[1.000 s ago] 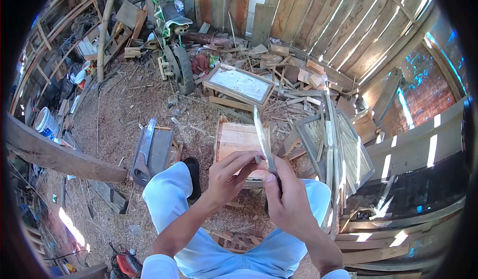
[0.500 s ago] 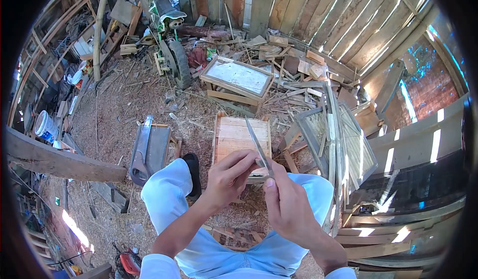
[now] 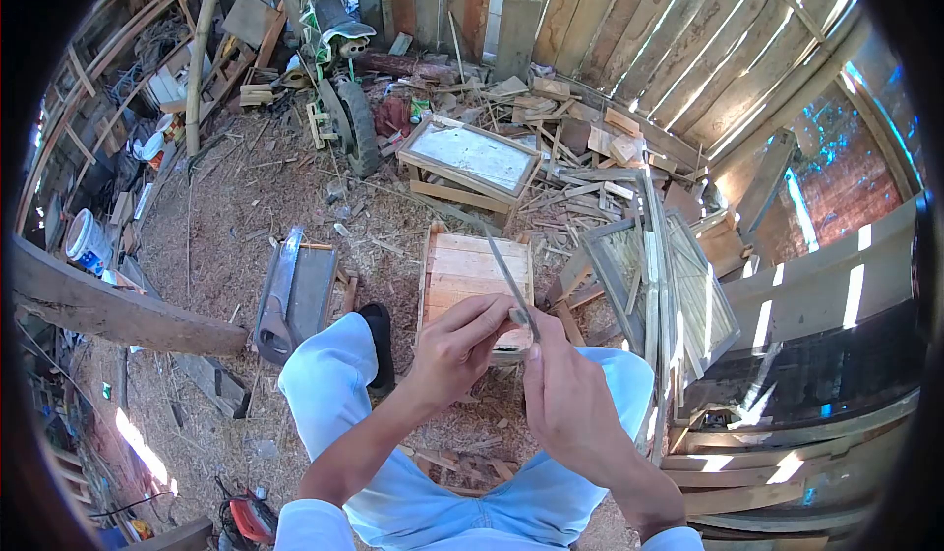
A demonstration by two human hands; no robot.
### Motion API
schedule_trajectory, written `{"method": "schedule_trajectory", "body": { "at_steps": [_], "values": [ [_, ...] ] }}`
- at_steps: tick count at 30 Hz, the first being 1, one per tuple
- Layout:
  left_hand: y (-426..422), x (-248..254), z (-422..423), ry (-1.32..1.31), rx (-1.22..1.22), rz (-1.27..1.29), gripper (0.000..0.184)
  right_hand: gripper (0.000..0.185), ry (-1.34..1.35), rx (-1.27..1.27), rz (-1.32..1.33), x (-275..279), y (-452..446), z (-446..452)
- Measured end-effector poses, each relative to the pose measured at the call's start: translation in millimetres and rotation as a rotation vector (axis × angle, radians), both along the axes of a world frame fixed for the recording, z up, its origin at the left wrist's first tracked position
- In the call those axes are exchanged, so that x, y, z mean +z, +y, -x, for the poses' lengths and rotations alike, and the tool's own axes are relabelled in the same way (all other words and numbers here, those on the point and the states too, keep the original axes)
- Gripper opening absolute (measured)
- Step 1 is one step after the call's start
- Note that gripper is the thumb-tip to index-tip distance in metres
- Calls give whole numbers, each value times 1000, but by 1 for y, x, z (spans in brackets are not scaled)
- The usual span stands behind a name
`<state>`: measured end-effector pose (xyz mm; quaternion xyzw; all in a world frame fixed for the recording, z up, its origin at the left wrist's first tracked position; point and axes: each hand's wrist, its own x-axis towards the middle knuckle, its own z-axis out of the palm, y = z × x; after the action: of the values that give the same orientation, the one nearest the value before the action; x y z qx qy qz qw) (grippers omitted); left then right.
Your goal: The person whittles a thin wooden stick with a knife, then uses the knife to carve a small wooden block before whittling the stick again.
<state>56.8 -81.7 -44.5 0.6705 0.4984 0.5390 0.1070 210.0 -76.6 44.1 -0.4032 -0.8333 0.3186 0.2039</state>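
My right hand (image 3: 575, 404) is closed round the lower end of a long, narrow, pointed metal blade (image 3: 505, 271). Its tip points up and away from me; whether it is a knife or a file I cannot tell. My left hand (image 3: 452, 349) is closed, its thumb and fingers pinching a small greyish piece (image 3: 517, 316) right beside the blade. Both hands meet over my lap. Beyond them, between my knees, stands a low box of pale boards (image 3: 477, 268), its near end partly hidden by my fingers.
A handsaw (image 3: 279, 300) lies on a dark-topped wooden piece at the left. Farther back are a white-topped wooden frame (image 3: 472, 153), scrap wood (image 3: 580, 118) and a green motorbike (image 3: 344, 79). Framed panels (image 3: 629, 266) lean at the right. A beam (image 3: 128, 300) juts in from the left.
The blade's tip has shifted very slightly, and more of the small greyish piece shows by my left fingers. Both hands stay almost in place; the view has moved a little.
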Motion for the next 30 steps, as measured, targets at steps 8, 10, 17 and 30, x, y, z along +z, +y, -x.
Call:
{"method": "schedule_trajectory", "body": {
  "at_steps": [8,10,17,30],
  "values": [
    [3,-3,-1,-28,6,13,38,47,36,-7,-58,0,2,7],
    [5,-2,0,-31,3,10,38,43,30,-28,7,1,3,9],
    [7,3,5,-72,-12,3,37,37,9,-25,-52,-7,6,17],
    [26,70,38,86,168,-236,35,38,22,-150,-73,-9,26,27]
  ]
}}
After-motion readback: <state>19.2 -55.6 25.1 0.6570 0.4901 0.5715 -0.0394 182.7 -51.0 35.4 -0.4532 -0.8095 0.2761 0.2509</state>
